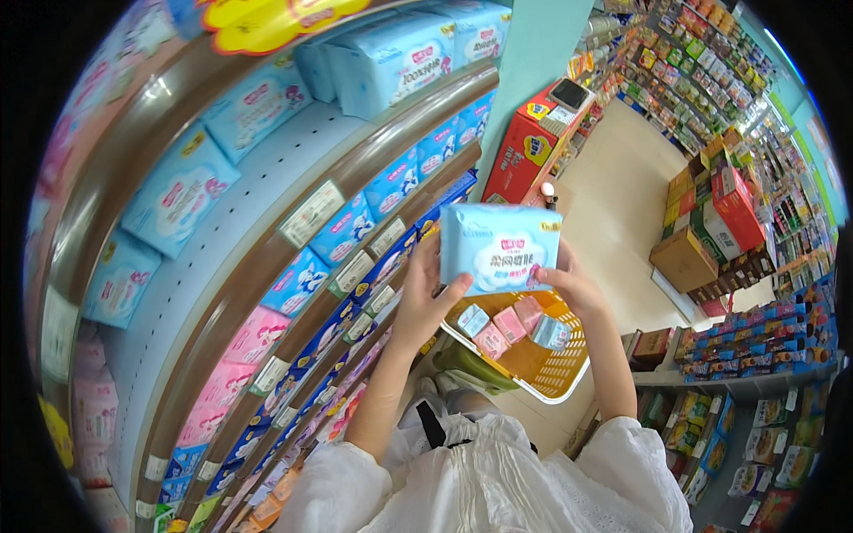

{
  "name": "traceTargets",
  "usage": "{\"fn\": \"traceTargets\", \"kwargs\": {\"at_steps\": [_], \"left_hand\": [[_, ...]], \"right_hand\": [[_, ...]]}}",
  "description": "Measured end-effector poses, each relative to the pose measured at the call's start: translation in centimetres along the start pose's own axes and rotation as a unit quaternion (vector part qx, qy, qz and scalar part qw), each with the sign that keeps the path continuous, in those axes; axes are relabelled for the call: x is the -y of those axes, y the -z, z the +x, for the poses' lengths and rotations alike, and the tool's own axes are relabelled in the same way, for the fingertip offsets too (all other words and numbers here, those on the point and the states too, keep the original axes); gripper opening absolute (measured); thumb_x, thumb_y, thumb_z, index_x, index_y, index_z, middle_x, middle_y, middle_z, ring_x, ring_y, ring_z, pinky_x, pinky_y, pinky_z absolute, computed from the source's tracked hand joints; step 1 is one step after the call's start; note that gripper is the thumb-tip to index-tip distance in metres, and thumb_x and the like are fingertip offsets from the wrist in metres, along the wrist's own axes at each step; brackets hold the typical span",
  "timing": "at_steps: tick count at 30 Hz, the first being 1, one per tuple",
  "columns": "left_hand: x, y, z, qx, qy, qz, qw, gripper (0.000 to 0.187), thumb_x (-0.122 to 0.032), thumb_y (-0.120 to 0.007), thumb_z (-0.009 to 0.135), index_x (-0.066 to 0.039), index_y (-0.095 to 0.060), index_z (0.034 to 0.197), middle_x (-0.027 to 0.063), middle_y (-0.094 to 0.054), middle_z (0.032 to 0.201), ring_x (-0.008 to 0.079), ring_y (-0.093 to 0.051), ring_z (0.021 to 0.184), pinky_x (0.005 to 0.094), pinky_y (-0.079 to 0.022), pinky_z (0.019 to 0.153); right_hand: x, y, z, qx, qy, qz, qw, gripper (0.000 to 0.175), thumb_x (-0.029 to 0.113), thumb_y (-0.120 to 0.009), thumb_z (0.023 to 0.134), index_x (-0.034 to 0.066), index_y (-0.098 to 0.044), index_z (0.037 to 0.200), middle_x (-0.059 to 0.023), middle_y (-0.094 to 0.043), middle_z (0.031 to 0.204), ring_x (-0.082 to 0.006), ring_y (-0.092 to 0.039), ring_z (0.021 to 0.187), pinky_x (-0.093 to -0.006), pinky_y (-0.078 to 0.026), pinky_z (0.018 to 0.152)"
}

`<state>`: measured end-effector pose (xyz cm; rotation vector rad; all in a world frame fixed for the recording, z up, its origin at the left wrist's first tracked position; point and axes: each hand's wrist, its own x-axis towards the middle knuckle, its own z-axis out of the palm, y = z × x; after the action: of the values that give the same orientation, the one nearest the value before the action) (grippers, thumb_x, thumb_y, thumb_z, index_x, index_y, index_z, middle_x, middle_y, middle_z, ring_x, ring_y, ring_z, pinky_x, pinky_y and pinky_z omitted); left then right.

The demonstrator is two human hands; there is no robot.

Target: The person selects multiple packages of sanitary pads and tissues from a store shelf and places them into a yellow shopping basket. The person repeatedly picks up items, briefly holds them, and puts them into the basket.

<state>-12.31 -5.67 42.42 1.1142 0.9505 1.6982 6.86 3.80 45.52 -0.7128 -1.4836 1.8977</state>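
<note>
Between both hands I hold a light blue soft pack of sanitary pads (500, 246), its printed front facing up towards me. My left hand (426, 286) grips its left side, thumb on the lower front corner. On the right side, my right hand (570, 276) has its thumb on the front near the lower corner; the other fingers are mostly hidden behind the pack. Below it is a yellow plastic shopping basket (566, 373) with a white rim, partly covered by the pack. Inside the basket lie several small pink packs (510, 324) and light blue packs (551, 332).
A store shelf (233, 193) with similar light blue packs (181, 190) curves along my left. Past it stands a red carton (526, 153) with a dark phone-like device (568, 94) on top. Stacked cartons (713, 220) stand across the aisle; shelves of packaged goods (753, 360) are at right.
</note>
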Motion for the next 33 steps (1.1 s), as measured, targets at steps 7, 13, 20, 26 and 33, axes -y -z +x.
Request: {"fn": "traceTargets", "kwargs": {"at_steps": [7,13,20,26,33], "left_hand": [[-11.5,3.1,-3.0,-0.102,-0.217,0.195,0.951,0.074,-0.015,-0.071,0.069,-0.001,-0.027,0.127,0.0139,-0.037,0.127,0.0247,-0.036,0.119,0.0383,-0.027,0.1],[-17.7,6.7,-5.6,-0.231,-0.413,0.433,0.767,0.069,-0.005,-0.07,0.062,-0.002,-0.035,0.121,0.0198,-0.034,0.132,0.0296,-0.033,0.123,0.039,-0.028,0.1],[-18.7,8.6,-6.5,-0.384,-0.216,0.546,0.713,0.062,-0.014,-0.066,0.072,-0.002,-0.034,0.124,0.017,-0.051,0.115,0.0266,-0.052,0.101,0.0354,-0.039,0.086],[-19.8,7.6,-2.9,-0.333,-0.114,0.598,0.72,0.047,-0.03,-0.055,0.081,-0.001,-0.046,0.116,0.0202,-0.06,0.089,0.0303,-0.06,0.078,0.0354,-0.046,0.07],[-18.9,6.5,3.7,-0.239,-0.079,0.644,0.722,0.052,-0.035,-0.054,0.08,0.001,-0.043,0.116,0.0232,-0.06,0.079,0.0372,-0.06,0.075,0.0408,-0.047,0.067]], "right_hand": [[6.4,-8.7,3.5,0.176,0.223,-0.067,0.956,0.069,0.008,-0.069,0.07,0.0047,-0.029,0.127,-0.0096,-0.045,0.117,-0.0174,-0.045,0.108,-0.0331,-0.041,0.087],[8.6,-17.6,7.9,0.169,0.472,-0.252,0.828,0.062,0.005,-0.066,0.069,0.0038,-0.032,0.122,-0.0147,-0.05,0.109,-0.0239,-0.049,0.107,-0.0328,-0.039,0.088],[6.5,-22.1,11.8,0.183,0.485,-0.238,0.822,0.058,0.01,-0.064,0.074,0.0029,-0.034,0.122,-0.0151,-0.052,0.109,-0.0253,-0.05,0.105,-0.0342,-0.04,0.087],[5.7,-19.5,12.6,0.126,0.445,-0.254,0.85,0.059,0.016,-0.061,0.08,-0.0014,-0.03,0.127,-0.0175,-0.05,0.114,-0.0226,-0.05,0.104,-0.0321,-0.038,0.09],[5.8,-15.8,13.0,-0.021,0.464,-0.273,0.843,0.059,0.013,-0.06,0.079,-0.0034,-0.031,0.128,-0.0172,-0.046,0.119,-0.0244,-0.046,0.109,-0.0328,-0.038,0.089]]}}
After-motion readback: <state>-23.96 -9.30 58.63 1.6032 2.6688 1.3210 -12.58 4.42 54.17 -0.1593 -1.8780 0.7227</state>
